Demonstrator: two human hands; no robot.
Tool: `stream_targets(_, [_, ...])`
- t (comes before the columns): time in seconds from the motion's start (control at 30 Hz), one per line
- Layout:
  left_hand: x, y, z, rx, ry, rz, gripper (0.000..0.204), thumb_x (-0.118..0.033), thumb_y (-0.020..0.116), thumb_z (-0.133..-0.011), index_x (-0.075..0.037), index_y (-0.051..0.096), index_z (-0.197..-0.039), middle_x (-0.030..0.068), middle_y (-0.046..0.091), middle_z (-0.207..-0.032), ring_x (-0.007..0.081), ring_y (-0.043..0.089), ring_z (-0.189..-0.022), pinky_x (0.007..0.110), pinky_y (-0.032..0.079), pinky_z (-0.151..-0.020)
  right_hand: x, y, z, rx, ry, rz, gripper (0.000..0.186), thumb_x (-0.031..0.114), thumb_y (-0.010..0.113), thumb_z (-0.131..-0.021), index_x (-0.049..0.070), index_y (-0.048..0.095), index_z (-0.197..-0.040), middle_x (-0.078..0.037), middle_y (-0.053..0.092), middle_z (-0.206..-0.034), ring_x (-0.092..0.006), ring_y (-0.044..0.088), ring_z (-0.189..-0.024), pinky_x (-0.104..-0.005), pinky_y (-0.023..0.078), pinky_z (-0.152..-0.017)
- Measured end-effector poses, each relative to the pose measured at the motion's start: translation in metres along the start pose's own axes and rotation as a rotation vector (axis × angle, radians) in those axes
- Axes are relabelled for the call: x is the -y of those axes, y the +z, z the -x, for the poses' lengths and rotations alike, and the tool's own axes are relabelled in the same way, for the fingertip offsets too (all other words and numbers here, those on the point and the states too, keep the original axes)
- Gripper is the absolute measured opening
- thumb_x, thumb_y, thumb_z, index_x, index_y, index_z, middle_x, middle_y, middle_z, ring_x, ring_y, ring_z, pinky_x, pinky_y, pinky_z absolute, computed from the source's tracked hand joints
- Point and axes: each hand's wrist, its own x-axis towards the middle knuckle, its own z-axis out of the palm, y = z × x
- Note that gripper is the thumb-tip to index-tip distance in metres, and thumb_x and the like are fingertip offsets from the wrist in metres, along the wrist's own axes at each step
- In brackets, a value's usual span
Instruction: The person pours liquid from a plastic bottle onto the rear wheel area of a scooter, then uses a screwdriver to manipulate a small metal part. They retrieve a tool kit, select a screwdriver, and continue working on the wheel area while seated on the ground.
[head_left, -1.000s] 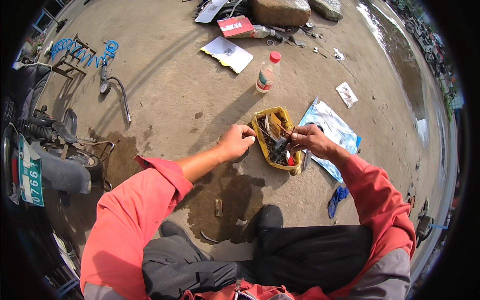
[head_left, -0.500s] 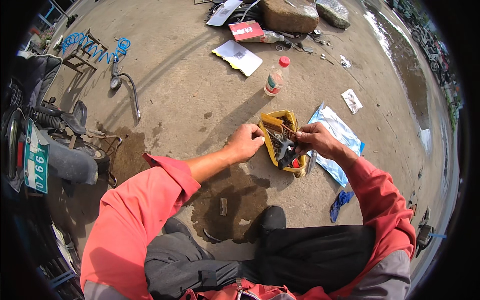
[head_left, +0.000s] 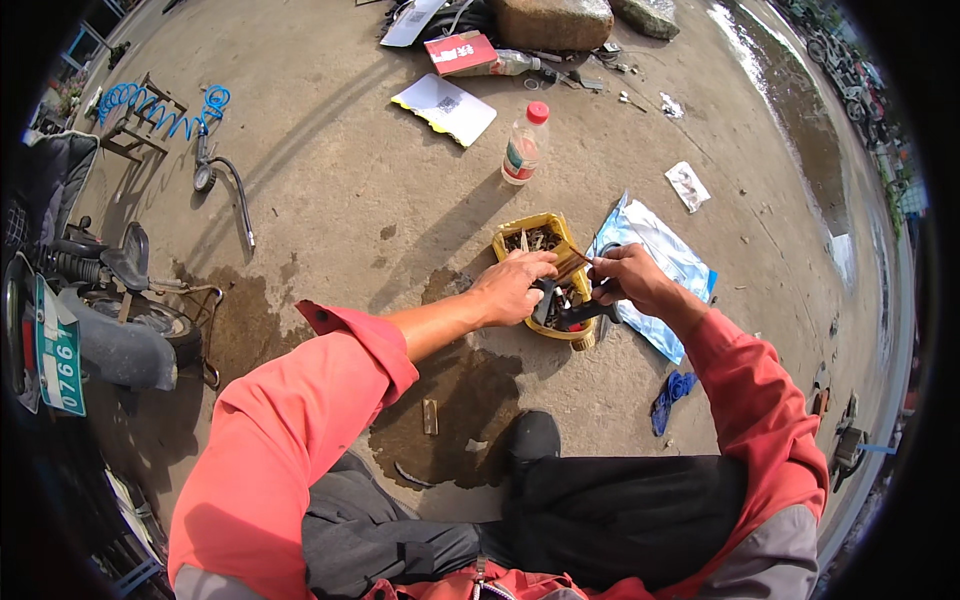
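- Yellow tub (head_left: 525, 221) on concrete ground, in front of person, under both hands.
- Around: clear bottle (head_left: 522, 150) w/ red cap, upright just beyond tub; blue/white packet (head_left: 655, 262) close by on R; blue cloth (head_left: 672, 400) nearer person, R; wet patch (head_left: 450, 400) L of shoe; white card (head_left: 445, 108), red box (head_left: 459, 53) & stone (head_left: 555, 24) farther off; blue coil hose (head_left: 150, 98) far L.
- In way: L hand (head_left: 510, 288) covers tub's L edge & part of contents; fingers curled, can't tell if gripping.
- R hand (head_left: 630, 278): thumb & fingers pinched on thin brown strip (head_left: 573, 262); dark tool (head_left: 575, 315) below, grip on it unclear.
- Tub look: open top, rounded corners, full of small dark bits, cap (head_left: 582, 343) at near end.
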Motion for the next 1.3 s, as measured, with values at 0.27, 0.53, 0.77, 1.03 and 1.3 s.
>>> stream_targets(0.27, [-0.015, 0.012, -0.024, -0.079, -0.071, -0.341, 0.045, -0.013, 0.065, -0.081, -0.013, 0.064, -0.126, 0.0088, 0.034, -0.152, 0.0337, 0.032, -0.136, 0.050, 0.030, -0.111, 0.005, 0.006, -0.001, 0.070, 0.014, -0.046, 0.024, 0.014, 0.058, -0.097, -0.010, 0.064, -0.097, -0.012, 0.067, -0.084, -0.0169, 0.067, -0.063, -0.0258, 0.056, -0.051])
stream_targets(0.53, [0.002, 0.029, -0.045, -0.043, -0.085, -0.356, 0.048, -0.017, 0.066, -0.082, -0.012, 0.063, -0.129, 0.0087, 0.034, -0.153, 0.0326, 0.033, -0.136, 0.047, 0.024, -0.114, 0.010, -0.006, -0.003, 0.066, -0.009, -0.085, 0.024, 0.014, 0.056, -0.097, -0.009, 0.063, -0.095, -0.012, 0.066, -0.081, -0.0149, 0.066, -0.060, -0.0250, 0.055, -0.051])
stream_targets(0.77, [0.001, 0.007, -0.035, -0.218, -0.068, -0.239, 0.035, -0.011, 0.065, -0.081, -0.006, 0.070, -0.115, 0.0170, 0.042, -0.145, 0.0336, 0.036, -0.134, 0.044, 0.029, -0.112, 0.021, -0.008, -0.006, 0.114, -0.031, -0.154, 0.025, 0.015, 0.055, -0.099, -0.008, 0.062, -0.098, -0.011, 0.066, -0.080, -0.0125, 0.065, -0.060, -0.0235, 0.056, -0.053])
stream_targets(1.03, [-0.019, -0.040, -0.019, 0.116, -0.366, 1.008, 0.029, -0.015, 0.055, -0.092, -0.008, 0.063, -0.119, 0.0004, 0.064, -0.106, 0.0096, 0.059, -0.093, 0.027, 0.048, -0.084, 0.044, 0.020, -0.014, 0.352, -0.146, -0.242, 0.025, 0.016, 0.051, -0.102, -0.006, 0.063, -0.103, -0.008, 0.068, -0.083, -0.0094, 0.064, -0.063, -0.0210, 0.055, -0.054])
stream_targets(1.3, [-0.021, -0.056, 0.032, 0.110, -0.492, 1.025, 0.029, -0.028, 0.055, -0.100, -0.002, 0.057, -0.115, 0.0056, 0.064, -0.097, 0.0129, 0.064, -0.069, 0.026, 0.053, -0.049, 0.074, 0.077, -0.018, 0.329, -0.453, 0.273, 0.027, 0.022, 0.061, -0.098, -0.003, 0.069, -0.096, -0.003, 0.065, -0.070, -0.0068, 0.059, -0.061, -0.0236, 0.048, -0.053])
